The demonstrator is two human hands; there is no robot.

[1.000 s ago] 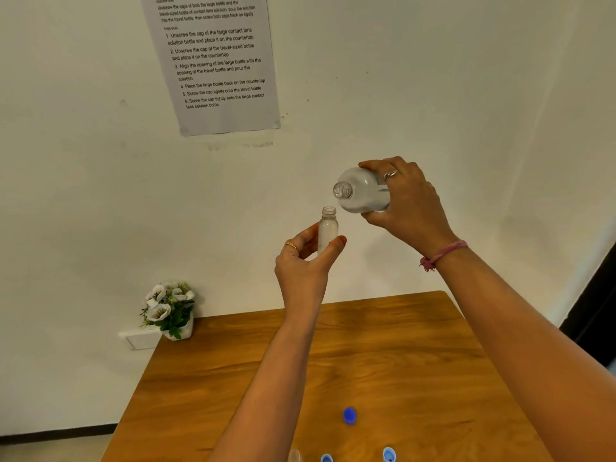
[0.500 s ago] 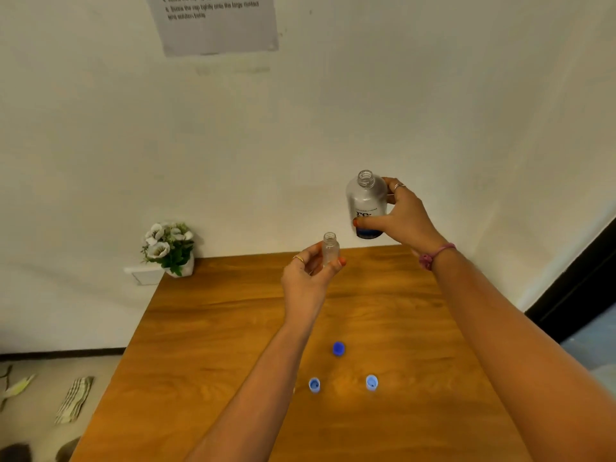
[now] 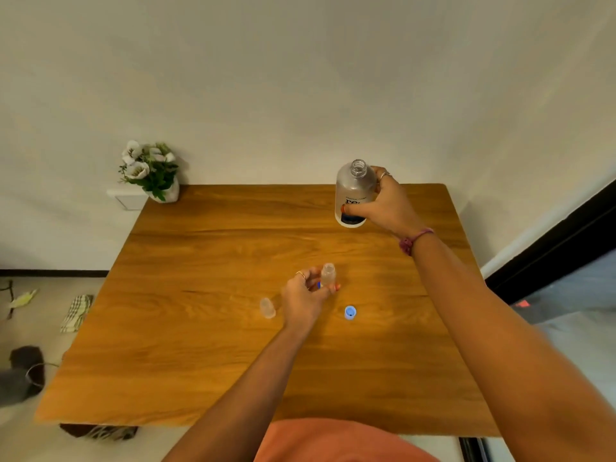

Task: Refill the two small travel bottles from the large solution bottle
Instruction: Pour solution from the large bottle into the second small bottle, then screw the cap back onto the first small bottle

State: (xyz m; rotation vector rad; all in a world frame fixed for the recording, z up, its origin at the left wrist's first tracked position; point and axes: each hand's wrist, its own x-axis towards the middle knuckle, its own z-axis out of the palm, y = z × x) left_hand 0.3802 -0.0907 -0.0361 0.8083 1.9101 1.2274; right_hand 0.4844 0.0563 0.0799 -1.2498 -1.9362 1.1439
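Note:
My right hand grips the large solution bottle, uncapped and upright, at the far right of the wooden table, its base at or just above the surface. My left hand pinches a small clear travel bottle, open-topped and upright, low over the table's middle. A second small travel bottle stands uncapped just left of that hand. One blue cap lies to the right of my left hand. A bit of another blue cap peeks out behind my fingers.
A small pot of white flowers stands at the table's far left corner against the wall. Cloths and dark objects lie on the floor to the left. A dark door frame runs along the right.
Both hands have come down from in front of the wall to the table. The large bottle went from tipped over the small bottle to upright. My view has tilted downward.

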